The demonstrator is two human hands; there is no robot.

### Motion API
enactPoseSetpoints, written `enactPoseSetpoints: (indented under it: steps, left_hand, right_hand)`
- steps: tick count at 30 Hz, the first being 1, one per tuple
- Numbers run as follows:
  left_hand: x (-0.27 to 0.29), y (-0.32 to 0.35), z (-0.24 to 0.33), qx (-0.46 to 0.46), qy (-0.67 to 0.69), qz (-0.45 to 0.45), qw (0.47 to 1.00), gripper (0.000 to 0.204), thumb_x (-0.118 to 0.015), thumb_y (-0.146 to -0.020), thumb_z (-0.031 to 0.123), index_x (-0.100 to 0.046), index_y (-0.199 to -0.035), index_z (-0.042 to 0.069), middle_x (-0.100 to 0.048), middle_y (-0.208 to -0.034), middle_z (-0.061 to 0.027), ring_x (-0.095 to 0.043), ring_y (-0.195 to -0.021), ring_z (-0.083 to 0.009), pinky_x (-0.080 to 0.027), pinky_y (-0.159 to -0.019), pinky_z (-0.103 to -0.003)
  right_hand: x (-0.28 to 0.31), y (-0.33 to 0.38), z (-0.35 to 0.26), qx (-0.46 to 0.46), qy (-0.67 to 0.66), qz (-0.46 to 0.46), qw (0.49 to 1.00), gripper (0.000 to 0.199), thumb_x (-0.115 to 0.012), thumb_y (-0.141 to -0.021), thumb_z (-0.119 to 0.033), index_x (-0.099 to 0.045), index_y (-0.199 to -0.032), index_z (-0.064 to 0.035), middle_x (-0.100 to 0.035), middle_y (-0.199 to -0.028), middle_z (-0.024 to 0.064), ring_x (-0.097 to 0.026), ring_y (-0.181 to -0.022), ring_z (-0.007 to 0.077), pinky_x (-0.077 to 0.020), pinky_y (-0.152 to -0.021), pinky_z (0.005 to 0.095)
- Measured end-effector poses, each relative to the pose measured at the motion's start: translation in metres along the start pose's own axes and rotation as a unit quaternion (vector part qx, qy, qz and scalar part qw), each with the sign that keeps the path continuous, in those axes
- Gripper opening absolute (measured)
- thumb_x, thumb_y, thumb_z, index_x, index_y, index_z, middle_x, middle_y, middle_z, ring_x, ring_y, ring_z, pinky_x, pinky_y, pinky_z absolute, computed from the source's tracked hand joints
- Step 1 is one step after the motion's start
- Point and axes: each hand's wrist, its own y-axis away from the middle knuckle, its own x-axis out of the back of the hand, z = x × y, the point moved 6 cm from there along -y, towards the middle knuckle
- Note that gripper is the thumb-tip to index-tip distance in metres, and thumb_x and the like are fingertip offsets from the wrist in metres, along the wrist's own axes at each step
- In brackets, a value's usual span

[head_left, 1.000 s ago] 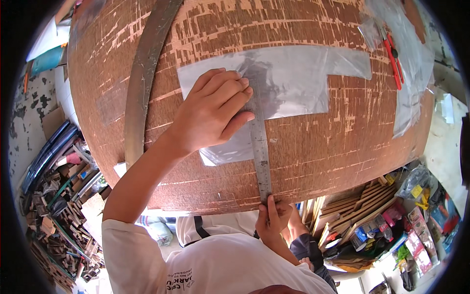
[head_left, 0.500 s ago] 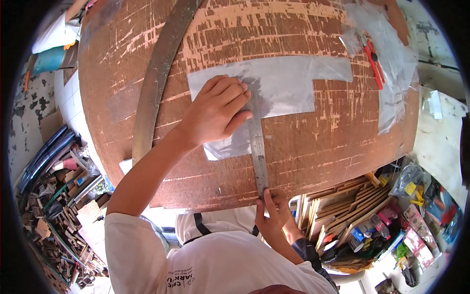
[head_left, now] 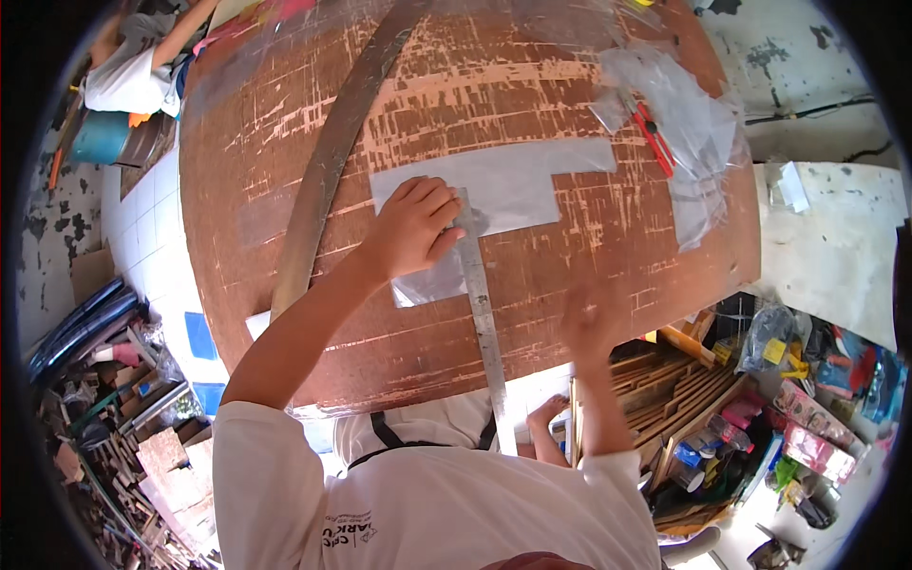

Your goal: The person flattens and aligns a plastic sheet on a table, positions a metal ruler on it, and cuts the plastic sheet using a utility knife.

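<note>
My left hand (head_left: pixel 413 228) lies flat on a clear plastic sheet (head_left: pixel 513 185) spread over a worn brown table (head_left: pixel 589 256). Its fingers press down the far end of a long steel ruler (head_left: pixel 484 323). The ruler runs from the sheet toward me and sticks out past the table's near edge. My right hand (head_left: pixel 589 328) hovers over the near right part of the table, blurred, fingers apart, holding nothing and clear of the ruler.
A long grey strip (head_left: pixel 328 171) lies across the table's left side. A red-handled tool (head_left: pixel 651 128) rests on crumpled clear plastic (head_left: pixel 698 133) at the far right. Wooden frames (head_left: pixel 665 380) and clutter sit below right; another person (head_left: pixel 123 71) is at the far left.
My right hand has let go of the ruler's near end and moved up and to the right over the table. My left hand stays pressed on the ruler and sheet.
</note>
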Motion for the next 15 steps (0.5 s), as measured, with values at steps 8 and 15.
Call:
enactPoseSetpoints:
  steps: [8,15]
  left_hand:
    - [-0.006,-0.005,0.007,-0.01,-0.016,-0.002,1.0,0.025,-0.078,-0.089,0.021,-0.069,-0.109,0.01,-0.059,-0.111,-0.009,-0.058,-0.12,-0.0314,-0.047,-0.105,-0.047]
    - [-0.006,0.004,0.002,0.003,-0.021,0.009,1.0,0.025,-0.078,-0.09,0.021,-0.072,-0.113,0.013,-0.061,-0.115,-0.0072,-0.058,-0.122,-0.0302,-0.046,-0.109,-0.047]
  right_hand:
    - [-0.025,-0.212,0.17,0.038,0.196,-0.023,0.98,0.038,-0.064,-0.093,-0.009,-0.065,-0.131,-0.0056,-0.069,-0.122,0.0232,-0.067,-0.11,0.0449,-0.0547,-0.094,0.0544]
    - [-0.044,-0.253,0.199,0.015,0.194,-0.149,0.97,0.041,-0.073,-0.083,-0.002,-0.061,-0.122,-0.0063,-0.073,-0.108,0.022,-0.07,-0.102,0.0478,-0.0562,-0.089,0.0552]
